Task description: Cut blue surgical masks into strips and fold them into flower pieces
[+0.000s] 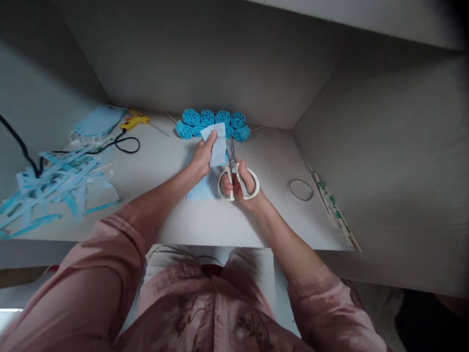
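Observation:
My left hand pinches a folded pale blue sheet, thumb on top, holding it above the table. In my right hand is a pair of scissors with white handles, fingers through the loops. The blades point away from me along the sheet's right edge; whether they bite into it I cannot tell. Below the hands a light blue sheet lies flat, partly hidden by my left hand and the scissors. Just beyond, several blue rolled rosettes stand in two rows, the front row partly covered by the held sheet.
At the left lies a heap of blue and white strips. Behind it are folded face masks and a yellow glue gun with a black cord. To the right are a thin ring and wrapped sticks beside the wall.

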Tool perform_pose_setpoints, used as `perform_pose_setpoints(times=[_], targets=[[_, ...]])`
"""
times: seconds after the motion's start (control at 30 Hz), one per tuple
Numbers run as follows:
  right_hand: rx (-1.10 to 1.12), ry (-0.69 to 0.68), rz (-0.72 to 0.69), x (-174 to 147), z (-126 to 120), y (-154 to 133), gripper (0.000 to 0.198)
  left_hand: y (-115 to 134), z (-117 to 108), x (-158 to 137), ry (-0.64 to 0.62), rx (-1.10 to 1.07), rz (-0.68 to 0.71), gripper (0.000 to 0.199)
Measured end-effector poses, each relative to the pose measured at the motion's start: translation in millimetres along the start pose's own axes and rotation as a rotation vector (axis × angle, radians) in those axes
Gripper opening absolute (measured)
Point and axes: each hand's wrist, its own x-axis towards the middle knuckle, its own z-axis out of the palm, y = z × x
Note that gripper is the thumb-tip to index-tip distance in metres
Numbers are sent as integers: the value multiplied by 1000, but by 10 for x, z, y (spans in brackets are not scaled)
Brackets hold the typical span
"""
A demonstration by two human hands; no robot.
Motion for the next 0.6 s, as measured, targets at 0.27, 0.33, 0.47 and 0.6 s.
perform_pose_setpoints(times=[0.27,0.33,0.47,0.6], targets=[[41,23,-39,5,12,-2,53,1,-33,16,9,94,5,48],[57,20,-61,10,5,4,51,13,-18,-11,15,125,-3,47],[61,9,-96,17,-10,9,54,40,27,-80,4,168,-23,45],[42,16,-97,27,-30,11,61,44,52,-116,-6,193,-37,44]])
